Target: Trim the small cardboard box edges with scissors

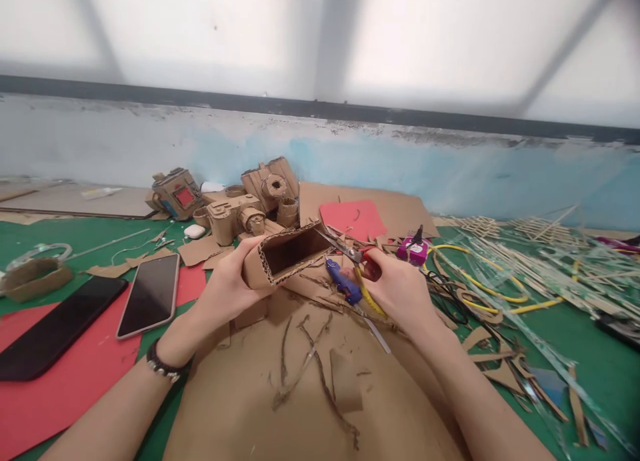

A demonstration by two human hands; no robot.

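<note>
While the left hand (227, 284) wraps its fingers tightly round one end of a cardboard box (287, 251), holding it tilted just above a brown cardboard sheet (310, 394) with its open mouth towards the camera, the right hand (400, 287) grips a pair of scissors (350, 252). Its fingers are closed through the red handles, and the blades reach the box's upper right rim. Whether the blades are parted cannot be made out.

A blue glue gun (344, 284) lies just below the scissors, between the two hands. Thin cardboard strips (300, 361) litter the sheet beneath the box. A dark wristband (160, 366) circles the left wrist.

To the left, two phones (150, 294) lie face up, side by side on red paper (65, 387). Behind the box stands a cluster of cardboard models (240, 211). A yellow cable (500, 294) loops across the green table (600, 367) to the right.
</note>
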